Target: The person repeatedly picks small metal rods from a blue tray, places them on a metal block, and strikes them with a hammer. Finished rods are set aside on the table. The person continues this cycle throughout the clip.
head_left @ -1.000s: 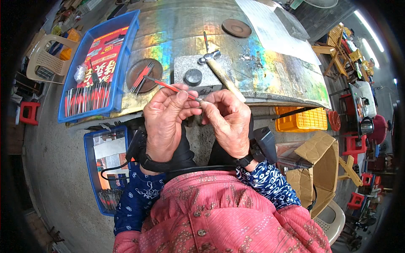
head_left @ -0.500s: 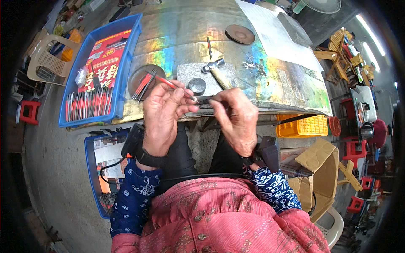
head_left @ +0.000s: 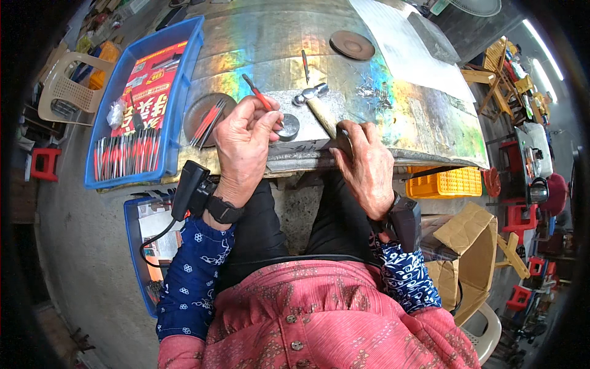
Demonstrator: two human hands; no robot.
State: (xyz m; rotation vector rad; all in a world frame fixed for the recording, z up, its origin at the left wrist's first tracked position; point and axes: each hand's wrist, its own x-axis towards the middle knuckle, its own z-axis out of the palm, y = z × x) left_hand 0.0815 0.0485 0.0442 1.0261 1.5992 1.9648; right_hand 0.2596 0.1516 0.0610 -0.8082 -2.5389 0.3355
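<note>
One slender red-and-black tool (head_left: 259,95) is held between the pinched fingers of the left hand (head_left: 246,136), tilted, its dark tip pointing away from the person and up to the left. The hand is above the near edge of the counter (head_left: 439,126), just beside a round black block (head_left: 289,127) on a speckled grey stone slab (head_left: 284,100).

The right hand (head_left: 369,165) has its thumb and forefinger curled narrowly at the near end of the wooden-handled hammer (head_left: 321,115); whether they grip it I cannot tell. The hammer's head rests on the slab, and beyond it lies a matching tool (head_left: 305,65).

To the left, several similar tools (head_left: 210,125) lean across a brown round dish (head_left: 193,109). Farther left, a blue tray (head_left: 195,52) holds a row of them (head_left: 126,152) and a red printed sheet (head_left: 151,92). Thin metal pieces (head_left: 375,92) lie scattered right of the hammer, near a second brown dish (head_left: 352,44).
</note>
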